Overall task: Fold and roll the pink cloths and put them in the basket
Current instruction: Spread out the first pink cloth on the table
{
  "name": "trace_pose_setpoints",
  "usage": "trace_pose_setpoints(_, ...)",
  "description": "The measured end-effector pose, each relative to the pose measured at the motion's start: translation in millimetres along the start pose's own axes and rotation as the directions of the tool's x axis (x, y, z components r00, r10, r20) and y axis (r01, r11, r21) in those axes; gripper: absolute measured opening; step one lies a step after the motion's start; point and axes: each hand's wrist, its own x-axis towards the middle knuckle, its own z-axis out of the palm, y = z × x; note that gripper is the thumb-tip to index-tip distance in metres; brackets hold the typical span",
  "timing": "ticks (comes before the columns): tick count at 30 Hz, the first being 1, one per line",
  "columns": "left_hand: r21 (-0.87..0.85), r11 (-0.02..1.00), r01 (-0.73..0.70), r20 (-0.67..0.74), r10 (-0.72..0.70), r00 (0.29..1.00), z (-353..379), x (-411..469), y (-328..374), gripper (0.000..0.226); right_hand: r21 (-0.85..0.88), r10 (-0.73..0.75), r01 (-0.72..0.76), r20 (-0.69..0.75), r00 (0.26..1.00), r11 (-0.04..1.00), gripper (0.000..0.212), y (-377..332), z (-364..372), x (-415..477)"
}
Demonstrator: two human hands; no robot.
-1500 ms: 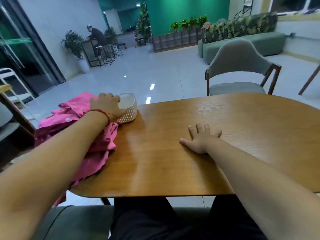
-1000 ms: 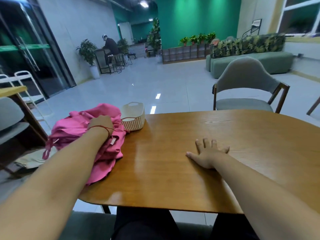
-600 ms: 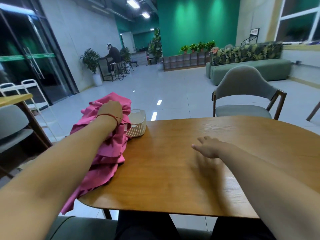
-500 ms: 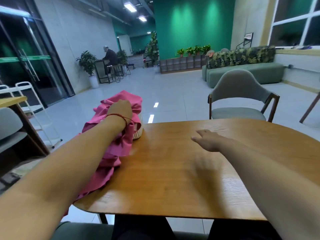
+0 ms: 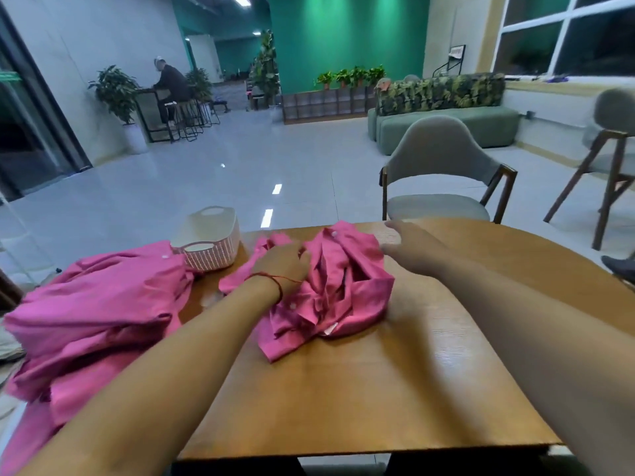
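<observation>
A crumpled pink cloth (image 5: pixel 343 290) with white buttons lies on the middle of the wooden table (image 5: pixel 360 389). My left hand (image 5: pixel 285 262) grips a bunch of it at its left side. My right hand (image 5: pixel 409 245) hovers at the cloth's far right edge with fingers stretched out; it is blurred and holds nothing. A pile of more pink cloths (image 5: pixel 89 314) hangs over the table's left edge. The white slatted basket (image 5: pixel 209 242) stands upright and empty at the far left of the table, between the pile and the crumpled cloth.
A grey chair (image 5: pixel 439 176) stands just beyond the table's far edge, another chair (image 5: pixel 608 156) at the right. A green sofa (image 5: pixel 446 121) and plant shelf sit further back. A person sits at a counter far left.
My left hand lifted one pink cloth off the pile and brought it right, onto the middle of the table. My right hand rose from the tabletop and reached forward to the cloth.
</observation>
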Motion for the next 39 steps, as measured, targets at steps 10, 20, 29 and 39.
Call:
trace_pose_setpoints(10,-0.267,0.937,-0.225,-0.206,0.173,0.963,74.8,13.7,-55.9,0.066,0.312,-0.221,0.224,-0.044,0.974,0.923,0.095,-12.5,83.7,26.2)
trace_pose_setpoints(20,-0.245,0.963,-0.109,-0.114,0.083,0.99,121.3,79.5,-4.4,0.074,0.229,-0.299,0.305,-0.065,0.952,0.924,0.1,19.3,103.4,60.2)
trace_pose_setpoints(29,-0.289,0.805,-0.519,-0.397,0.392,0.83,96.5,110.3,-33.8,0.036,0.232,-0.319,0.361,-0.202,0.926,0.903,0.066,71.2,88.7,101.0)
trace_pose_setpoints(39,-0.302,0.897,-0.324,-0.287,0.239,0.928,102.6,112.3,-40.2,0.013,0.556,-0.029,0.277,-0.412,0.911,0.784,0.027,83.3,76.8,103.9)
